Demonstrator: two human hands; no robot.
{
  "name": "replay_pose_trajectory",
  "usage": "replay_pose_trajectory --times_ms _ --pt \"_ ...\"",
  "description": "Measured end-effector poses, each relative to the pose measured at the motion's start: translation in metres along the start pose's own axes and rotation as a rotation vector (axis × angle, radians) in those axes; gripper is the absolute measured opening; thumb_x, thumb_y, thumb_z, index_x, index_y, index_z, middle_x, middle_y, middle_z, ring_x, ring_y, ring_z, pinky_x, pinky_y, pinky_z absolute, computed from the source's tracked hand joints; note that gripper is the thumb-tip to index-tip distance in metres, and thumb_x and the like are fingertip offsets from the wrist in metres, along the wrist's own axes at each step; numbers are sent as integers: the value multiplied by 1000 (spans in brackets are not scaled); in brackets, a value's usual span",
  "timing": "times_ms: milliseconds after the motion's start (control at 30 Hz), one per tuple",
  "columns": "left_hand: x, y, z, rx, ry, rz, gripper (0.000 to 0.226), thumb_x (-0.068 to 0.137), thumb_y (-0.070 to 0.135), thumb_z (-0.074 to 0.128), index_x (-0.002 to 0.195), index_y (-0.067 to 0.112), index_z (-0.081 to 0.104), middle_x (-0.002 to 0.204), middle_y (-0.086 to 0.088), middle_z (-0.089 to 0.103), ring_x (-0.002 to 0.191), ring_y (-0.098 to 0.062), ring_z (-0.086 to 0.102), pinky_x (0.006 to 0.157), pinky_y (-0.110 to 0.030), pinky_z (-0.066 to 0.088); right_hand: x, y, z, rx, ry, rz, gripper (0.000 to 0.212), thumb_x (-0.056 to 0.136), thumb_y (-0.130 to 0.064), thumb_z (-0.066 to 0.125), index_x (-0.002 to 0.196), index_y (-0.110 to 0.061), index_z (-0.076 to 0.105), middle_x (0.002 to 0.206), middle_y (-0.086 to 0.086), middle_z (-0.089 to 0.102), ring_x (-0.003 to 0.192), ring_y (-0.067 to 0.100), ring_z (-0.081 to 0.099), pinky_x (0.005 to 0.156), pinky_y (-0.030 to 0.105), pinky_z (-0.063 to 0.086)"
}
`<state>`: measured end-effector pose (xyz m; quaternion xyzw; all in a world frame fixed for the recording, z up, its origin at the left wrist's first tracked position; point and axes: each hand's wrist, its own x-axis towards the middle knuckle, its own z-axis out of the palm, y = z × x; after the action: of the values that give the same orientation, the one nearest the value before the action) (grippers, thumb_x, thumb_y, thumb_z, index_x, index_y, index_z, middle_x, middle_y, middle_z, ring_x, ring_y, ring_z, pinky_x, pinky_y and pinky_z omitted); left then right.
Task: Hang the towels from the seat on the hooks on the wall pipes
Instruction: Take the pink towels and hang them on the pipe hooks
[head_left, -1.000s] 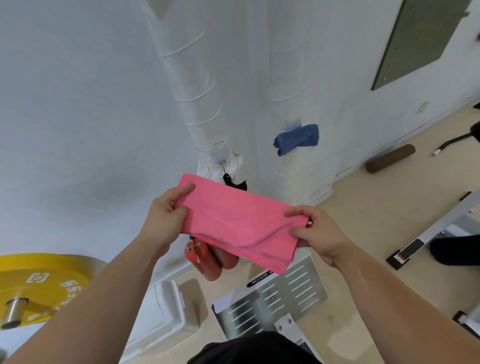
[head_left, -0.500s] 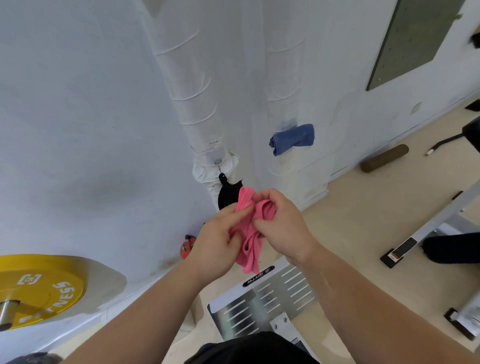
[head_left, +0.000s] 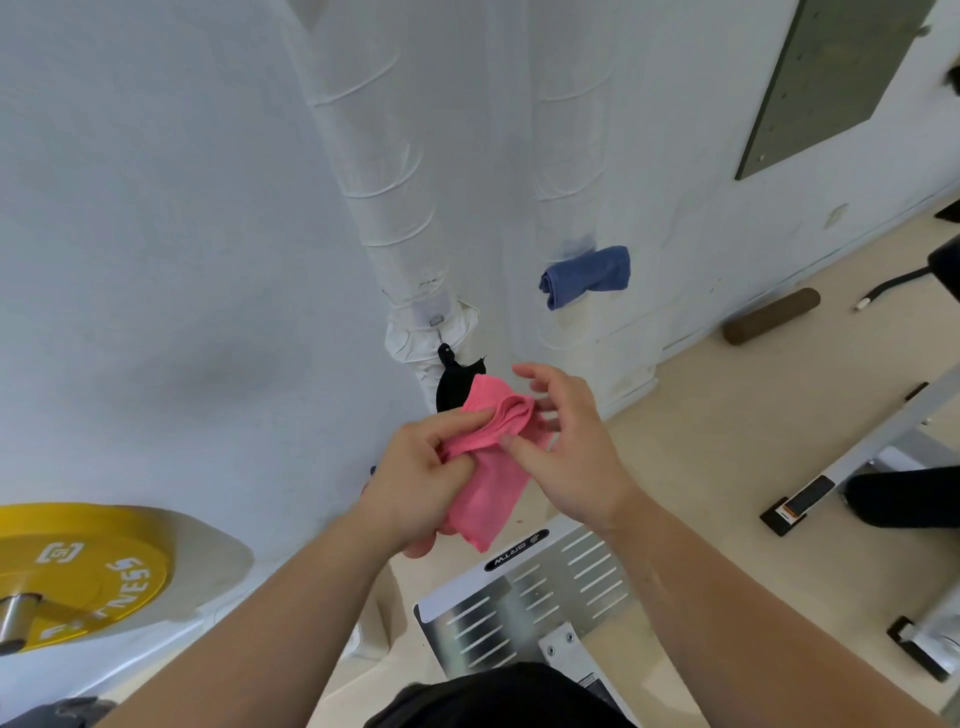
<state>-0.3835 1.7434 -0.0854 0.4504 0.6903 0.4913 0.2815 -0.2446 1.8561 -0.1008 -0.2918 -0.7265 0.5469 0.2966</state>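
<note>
A yellow weight plate (head_left: 78, 571) on a bar end stood at the far left, close to the white wall (head_left: 156, 234). Right of it, the left hand (head_left: 415, 483) was clenched round the pink towel (head_left: 488, 467), fingers curled into the bunched cloth at its upper part, while the lower end hung loose below the fist. The towel was held in the air in front of the left pipe (head_left: 384, 208), a white wrapped pipe running up the wall. A black item (head_left: 454, 384) hung at that pipe's wrapped joint, just behind the towel's top fold; whether it was cloth or a fitting could not be determined. The towel was on no hook. The right hand (head_left: 566, 452) was released: its fingers were spread and loosely extended, the thumb and some fingertips touching the folded edge of the towel, with no firm grip evident. Below the hands lay a slotted metal plate (head_left: 524, 597) on the pale floor. Further right, a blue towel (head_left: 584, 275) hung on the right pipe (head_left: 566, 156), well apart from the hands. A brown roller (head_left: 771, 316) lay at the foot of the wall. A grey panel (head_left: 831, 78) was fixed to the wall above. A metal frame (head_left: 883, 441) stood at the right edge.
</note>
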Motion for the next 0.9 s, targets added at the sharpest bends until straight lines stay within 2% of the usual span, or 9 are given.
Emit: replay_pose_trajectory --times_ms 67,133,233,333,467,633,700,767,900 --pt "6 2 -11 -178 3 -123 61 75 -5 55 97 46 80 100 7 79 89 -14 70 81 -35 55 -1 -1 -12 -26 -144 -70 80 81 -13 81 136 -53 39 142 -21 39 127 -17 39 101 4 35" --pt "11 7 -25 -309 -54 -185 50 68 -1 56 95 32 82 98 -2 78 86 -21 67 79 -34 52 -1 -7 -21 56 -271 -97 85 84 -14 80 139 -59 34 144 -19 47 131 -9 46 103 12 41" --pt "18 15 -43 -488 -210 -222 44 67 -7 58 96 19 79 99 -13 74 85 -24 66 76 -31 53 1 -19 -26 66 -363 -150 73 92 -12 71 135 -60 37 128 -7 64 115 9 65 98 27 53" --pt "24 15 -55 -599 -312 -277 37 70 -11 55 95 14 65 95 -20 68 74 -28 62 65 -29 51 2 -24 -24 60 -382 -146 46 95 -14 64 120 -49 47 117 -9 61 101 19 66 91 38 54" --pt "27 5 -66 -583 -310 -345 30 78 -3 64 101 15 59 95 -18 66 72 -25 64 62 -29 53 2 -22 -18 -1 -316 -183 28 96 -3 57 94 -30 62 97 -15 56 91 5 56 84 16 41" --pt "4 -28 -65 -780 -172 -441 84 66 55 87 141 34 55 136 -9 64 109 -32 61 84 -47 52 9 -20 -4 107 -195 13 39 100 0 50 91 -25 78 114 -4 60 100 -4 59 83 7 42" --pt "-8 -45 -57 -867 -146 -431 92 65 50 91 146 46 47 143 -8 57 110 -42 47 87 -64 36 14 -17 1 124 -155 63 36 101 -2 49 96 -24 77 119 -3 61 101 -5 59 82 7 43" --pt "-14 -55 -50 -832 -85 -420 91 70 30 91 142 59 43 130 -15 52 103 -44 35 78 -62 25 17 -13 6 110 -147 92 34 101 -4 51 98 -26 77 120 -4 61 101 -3 59 83 11 44" --pt "-13 -46 -52 -732 110 -347 82 84 1 74 140 54 47 101 -21 56 84 -41 49 72 -51 43 23 -5 17 71 -204 160 35 87 -10 75 113 -35 72 128 -6 57 106 0 60 89 24 52"
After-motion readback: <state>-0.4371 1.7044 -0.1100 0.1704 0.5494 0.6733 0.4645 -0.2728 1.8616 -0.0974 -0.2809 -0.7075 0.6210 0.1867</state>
